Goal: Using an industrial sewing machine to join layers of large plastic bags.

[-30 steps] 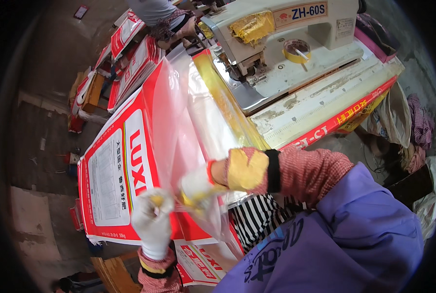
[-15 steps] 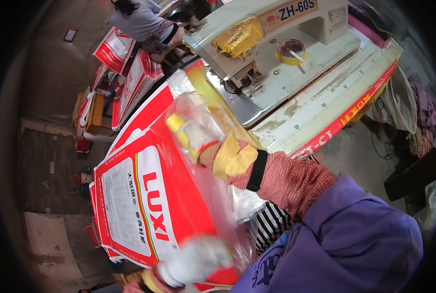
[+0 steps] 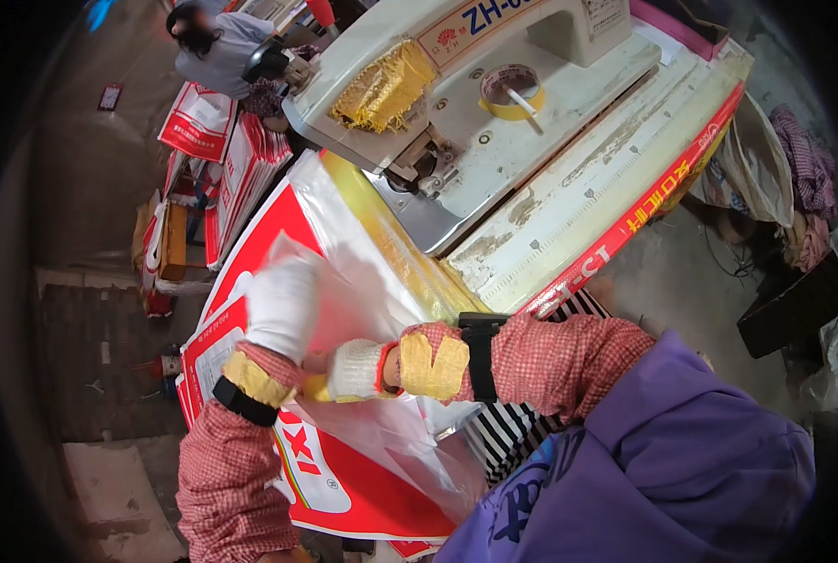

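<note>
A pile of red and white printed sacks [image 3: 381,493] lies in front of me, with translucent plastic film [image 3: 358,291] over the upper one. My right hand [image 3: 355,372], in a white knit glove with yellow-covered fingers, is closed on the film above the sack. Just up and left of it is my left hand [image 3: 286,298], in a white glove, over the sack's far part. Motion smears its fingers, so their grip does not show. Both wrists have checked sleeves with yellow patches and black bands.
A sewing machine [image 3: 308,111] with a yellow cloth [image 3: 386,86] stands on the worktable [image 3: 569,202] beyond the sacks. A tape roll [image 3: 524,111] rests on the machine bed. Far left, a person [image 3: 214,58] sits near stacked sacks [image 3: 250,174] and a wooden box [image 3: 173,242].
My left hand has moved from the sack's near end up to its far part. My right hand has come nearer, gathering the film under it. The whole view has shifted slightly.
</note>
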Available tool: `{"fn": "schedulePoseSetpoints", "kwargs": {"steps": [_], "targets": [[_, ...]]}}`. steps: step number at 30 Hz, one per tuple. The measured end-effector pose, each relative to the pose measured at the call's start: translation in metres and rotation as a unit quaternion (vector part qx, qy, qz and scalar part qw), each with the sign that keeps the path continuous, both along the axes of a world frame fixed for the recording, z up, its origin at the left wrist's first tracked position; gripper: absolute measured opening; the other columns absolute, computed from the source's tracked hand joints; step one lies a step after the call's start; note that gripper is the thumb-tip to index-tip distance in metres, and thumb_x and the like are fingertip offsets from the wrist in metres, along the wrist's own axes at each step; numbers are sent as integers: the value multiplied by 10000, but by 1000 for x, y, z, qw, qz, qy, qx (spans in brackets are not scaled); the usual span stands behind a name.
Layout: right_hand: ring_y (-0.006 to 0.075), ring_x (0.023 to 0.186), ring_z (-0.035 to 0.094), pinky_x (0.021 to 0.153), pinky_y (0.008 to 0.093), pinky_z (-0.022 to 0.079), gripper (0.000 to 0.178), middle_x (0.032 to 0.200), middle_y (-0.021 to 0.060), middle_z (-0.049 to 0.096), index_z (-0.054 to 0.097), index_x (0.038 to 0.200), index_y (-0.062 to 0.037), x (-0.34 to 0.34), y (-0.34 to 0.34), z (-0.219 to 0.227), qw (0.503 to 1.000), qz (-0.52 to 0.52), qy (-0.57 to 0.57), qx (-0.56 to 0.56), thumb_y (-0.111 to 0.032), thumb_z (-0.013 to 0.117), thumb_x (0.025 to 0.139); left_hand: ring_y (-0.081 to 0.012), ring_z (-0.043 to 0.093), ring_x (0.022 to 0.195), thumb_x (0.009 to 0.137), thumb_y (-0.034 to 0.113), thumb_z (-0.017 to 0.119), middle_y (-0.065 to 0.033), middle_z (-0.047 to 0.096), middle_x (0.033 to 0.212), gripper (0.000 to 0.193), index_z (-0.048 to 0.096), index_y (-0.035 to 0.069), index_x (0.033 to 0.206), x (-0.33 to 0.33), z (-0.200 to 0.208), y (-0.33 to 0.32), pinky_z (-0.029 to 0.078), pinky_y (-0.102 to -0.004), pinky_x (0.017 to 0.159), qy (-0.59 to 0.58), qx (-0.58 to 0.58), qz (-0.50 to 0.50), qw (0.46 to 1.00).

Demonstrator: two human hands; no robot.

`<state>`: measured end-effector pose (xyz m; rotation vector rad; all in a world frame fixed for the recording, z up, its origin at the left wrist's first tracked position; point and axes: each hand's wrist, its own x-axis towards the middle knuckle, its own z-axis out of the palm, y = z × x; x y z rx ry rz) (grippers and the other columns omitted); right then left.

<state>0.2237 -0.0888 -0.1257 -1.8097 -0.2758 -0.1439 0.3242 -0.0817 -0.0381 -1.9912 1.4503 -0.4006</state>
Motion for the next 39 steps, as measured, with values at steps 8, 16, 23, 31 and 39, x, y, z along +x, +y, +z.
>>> {"fn": "schedulePoseSetpoints", "kwargs": {"steps": [8,16,23,31,39], "targets": [[280,723,610,580,369,473,593,844,126,626,308,1350,-232,5,6,3,976,78,79,-190,-371,505,809,-248,655,700,814,136,491,-61,617,783,129,562,96,915,45,13,-37,537,-382,535,-208,-49,111,970],[236,731,619,580,374,491,369,807,82,630,529,1132,-208,-79,18,-33,964,49,38,-259,-295,521,774,-305,622,818,825,150,453,-139,637,852,181,614,71,848,-3,175,-98,499,-395,698,-232,-101,38,967],[235,771,622,613,400,497,270,822,94,632,623,990,-186,-195,-110,-40,955,-18,99,-279,-248,495,760,-309,603,868,866,183,382,-123,632,896,245,609,95,893,-8,184,-66,479,-413,727,-232,-49,94,967],[315,833,611,704,390,483,411,860,155,627,559,1118,-100,-194,-144,-20,904,-336,43,-262,-261,572,740,-312,606,847,844,190,428,-125,631,872,198,599,99,884,-6,167,-65,478,-418,711,-211,-61,76,973],[215,670,607,588,329,486,494,793,113,624,421,1243,-105,-170,-99,14,961,-266,-33,71,-194,601,792,-314,603,849,830,183,448,-130,626,880,185,597,103,905,-19,158,-63,478,-412,714,-214,-52,58,974]]}}
